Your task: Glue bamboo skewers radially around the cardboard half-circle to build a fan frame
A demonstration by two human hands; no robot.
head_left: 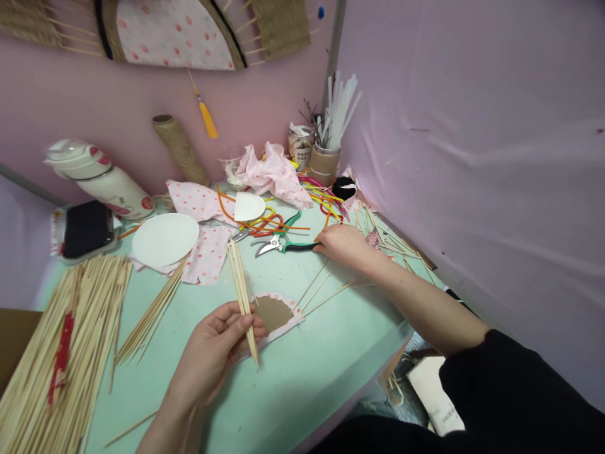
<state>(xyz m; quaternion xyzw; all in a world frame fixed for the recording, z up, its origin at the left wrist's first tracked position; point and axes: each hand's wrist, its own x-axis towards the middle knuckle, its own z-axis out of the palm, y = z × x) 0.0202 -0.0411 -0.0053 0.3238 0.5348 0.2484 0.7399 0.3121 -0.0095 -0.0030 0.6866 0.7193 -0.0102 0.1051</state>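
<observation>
Several thin bamboo sticks [241, 284] stand in a small bundle, pinched between the thumb and fingers of my left hand [227, 331]. My right hand [343, 246] has its fingers closed on the handle end of the pruning shears [297, 246], which lie on the table with green-and-black handles and parted blades. Just beyond my left fingers rests a rounded cardboard piece [274, 313] edged with pink printed cloth, partly hidden by that hand. A few sticks [326, 299] jut from its right side toward my right forearm.
A large heap of bamboo sticks [70, 340] and a smaller bunch [154, 309] lie at left. Behind are a white oval [165, 239], printed cloth [274, 176], a bottle [101, 180], a twine roll [182, 148] and a jar of white strips [325, 162]. Short sticks [392, 239] lie at right.
</observation>
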